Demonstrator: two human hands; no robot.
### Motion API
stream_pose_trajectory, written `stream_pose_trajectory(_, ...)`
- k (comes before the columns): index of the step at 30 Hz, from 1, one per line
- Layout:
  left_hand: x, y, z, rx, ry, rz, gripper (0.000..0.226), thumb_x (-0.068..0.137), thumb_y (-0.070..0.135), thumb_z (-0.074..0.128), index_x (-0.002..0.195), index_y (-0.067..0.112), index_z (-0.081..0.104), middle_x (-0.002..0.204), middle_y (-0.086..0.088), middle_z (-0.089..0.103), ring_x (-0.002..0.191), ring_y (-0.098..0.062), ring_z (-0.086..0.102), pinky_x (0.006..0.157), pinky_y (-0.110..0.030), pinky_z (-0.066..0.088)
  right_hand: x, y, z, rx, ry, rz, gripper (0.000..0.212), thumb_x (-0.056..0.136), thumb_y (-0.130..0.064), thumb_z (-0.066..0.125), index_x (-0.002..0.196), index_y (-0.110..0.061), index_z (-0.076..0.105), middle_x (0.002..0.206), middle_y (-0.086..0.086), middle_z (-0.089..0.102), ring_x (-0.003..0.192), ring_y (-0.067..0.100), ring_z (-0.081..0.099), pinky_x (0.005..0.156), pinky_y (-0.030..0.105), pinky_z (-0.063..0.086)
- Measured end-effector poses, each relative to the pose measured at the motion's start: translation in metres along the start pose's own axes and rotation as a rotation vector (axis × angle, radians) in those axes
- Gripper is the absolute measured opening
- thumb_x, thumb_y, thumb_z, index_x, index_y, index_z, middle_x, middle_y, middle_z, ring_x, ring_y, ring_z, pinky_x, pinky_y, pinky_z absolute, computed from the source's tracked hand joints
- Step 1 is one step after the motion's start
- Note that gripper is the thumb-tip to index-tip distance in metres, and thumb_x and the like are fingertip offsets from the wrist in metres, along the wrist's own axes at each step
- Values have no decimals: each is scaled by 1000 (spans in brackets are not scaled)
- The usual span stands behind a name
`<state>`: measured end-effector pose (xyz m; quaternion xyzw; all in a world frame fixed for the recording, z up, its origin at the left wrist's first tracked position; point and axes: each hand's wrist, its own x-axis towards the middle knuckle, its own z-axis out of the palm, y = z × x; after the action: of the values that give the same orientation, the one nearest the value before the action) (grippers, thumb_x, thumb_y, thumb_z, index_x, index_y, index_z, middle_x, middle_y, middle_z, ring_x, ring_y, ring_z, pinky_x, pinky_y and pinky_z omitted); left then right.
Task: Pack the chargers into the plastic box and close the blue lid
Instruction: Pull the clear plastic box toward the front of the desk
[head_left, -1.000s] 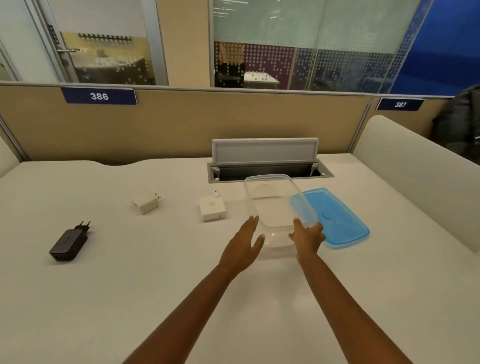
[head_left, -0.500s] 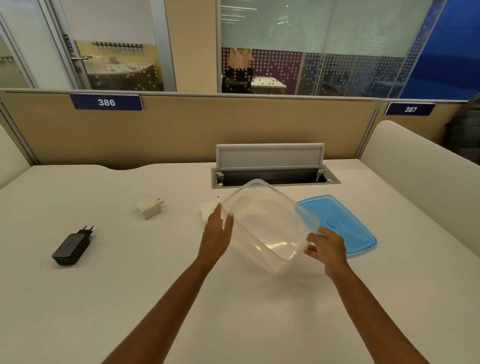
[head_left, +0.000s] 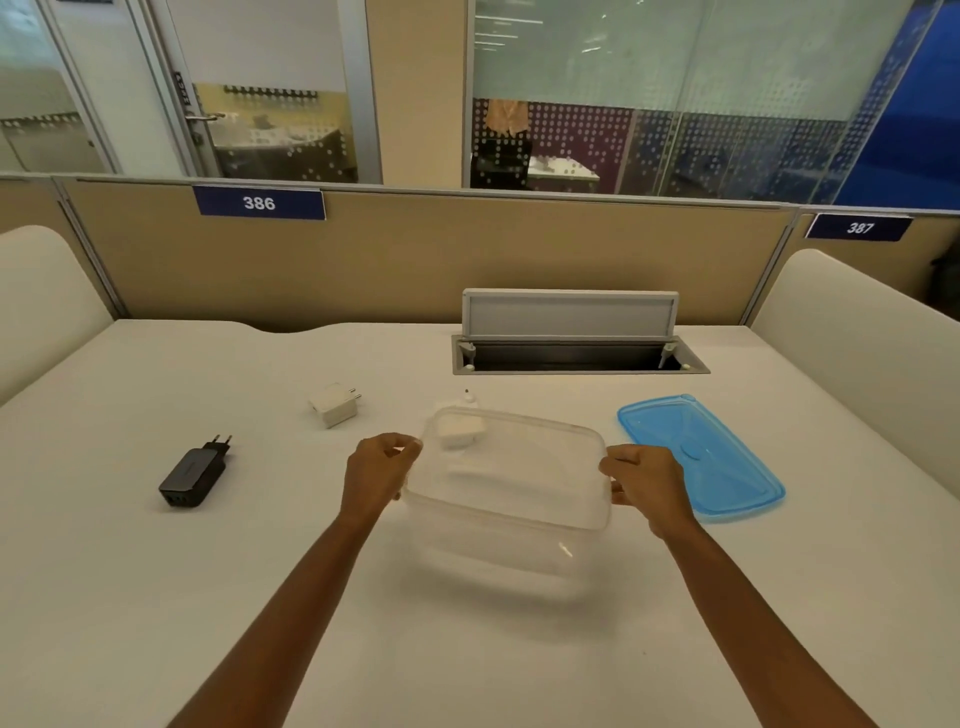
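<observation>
Both hands grip the clear plastic box (head_left: 506, 478) by its short ends, left hand (head_left: 375, 472) and right hand (head_left: 643, 483) (box blurred), blue lid (head_left: 698, 454) just beside it.

Even, soft overhead light; faint shadows on worktop (head_left: 156, 597). Clear box (head_left: 506, 499) motion-blurred. Wide-angle bowing at frame edges.

I read "386" in white on the dark blue rectangular plate (head_left: 258, 202) fixed to the beige partition (head_left: 415, 260), and "387" on a matching plate (head_left: 858, 227) further right.
</observation>
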<state>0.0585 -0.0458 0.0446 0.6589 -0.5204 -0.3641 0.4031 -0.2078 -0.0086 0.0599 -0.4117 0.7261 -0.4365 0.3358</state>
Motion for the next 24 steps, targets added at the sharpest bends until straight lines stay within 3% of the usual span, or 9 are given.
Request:
stream_pose_trajectory(2, -2, -9, -12, -2, 36, -13, 21, 86, 19, 59, 98, 5, 69, 58, 2, 58, 42, -11, 52, 35, -12, 40, -2, -4, 12, -25, -14, -11, 33, 82, -1, 61, 114, 6, 62, 90, 16, 66, 70, 27, 61, 71, 34, 56)
stream_pose_trajectory(7, -10, -28, -39, -3, 123, -18, 15, 85, 16, 61, 91, 5, 69, 63, -3, 60, 46, -15, 50, 32, -7, 38, -12, -10, 43, -64, -59, -56, 36, 82, -2, 59, 118, 3, 61, 111, 19, 69, 81, 27, 62, 73, 34, 56)
stream_pose_trajectory(14, -17, -43, -59, 5, 204, -21, 9, 83, 14, 60, 76, 13, 65, 62, -5, 62, 48, -18, 53, 57, -29, 47, -21, -17, 70, -124, -81, -99, 36, 84, -2, 58, 119, 3, 60, 116, 20, 67, 79, 26, 60, 78, 39, 57)
stream_pose_trajectory(20, -23, -50, -64, -18, 199, -34, 9, 84, 13, 59, 76, 13, 63, 58, 1, 61, 44, -18, 51, 48, -23, 45, -22, -16, 81, -151, -77, -95, 34, 84, -2, 58, 118, 3, 60, 117, 21, 66, 94, 36, 65, 85, 44, 57)
stream_pose_trajectory(24, -26, -54, -67, -45, 197, -34, 7, 85, 13, 60, 81, 9, 64, 60, 3, 60, 45, -17, 51, 33, -8, 41, -25, -12, 87, -173, -61, -92, 33, 84, -2, 58, 117, 3, 61, 116, 22, 67, 99, 38, 64, 90, 49, 55)
